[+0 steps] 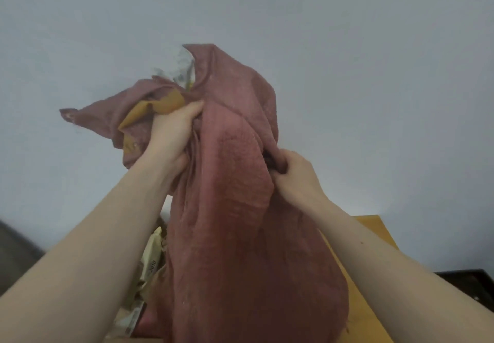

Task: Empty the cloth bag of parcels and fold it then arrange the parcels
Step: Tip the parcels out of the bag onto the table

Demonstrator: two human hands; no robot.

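The cloth bag [235,182] hung lifted in front of us, its long axis running nearly straight from twelve o'clock down to six, the lower end draping over the wooden table [374,230] and the upper end raised against the pale wall [374,48]. At the raised end, toward eleven o'clock, a tan parcel [160,107] and a pale printed one [181,70] showed against the cloth; we could not tell whether that was the mouth or a folded flap. More parcels [152,257] lay heaped on the table at about seven o'clock, beside the hanging cloth.

Our left hand [173,134] was clamped on a bunch of the fabric high on the bag, at ten o'clock from its middle, fingers curled round the cloth right against the tan parcel. Our right hand [294,174] gripped a fold lower down, at three o'clock, fingers tucked into the cloth.

We judged the emptying still unfinished. The left hand was much the nearer to the parcels remaining up top, which lay just past its fingertips toward twelve, so freeing them would fall to that hand while the right steadied the bag.
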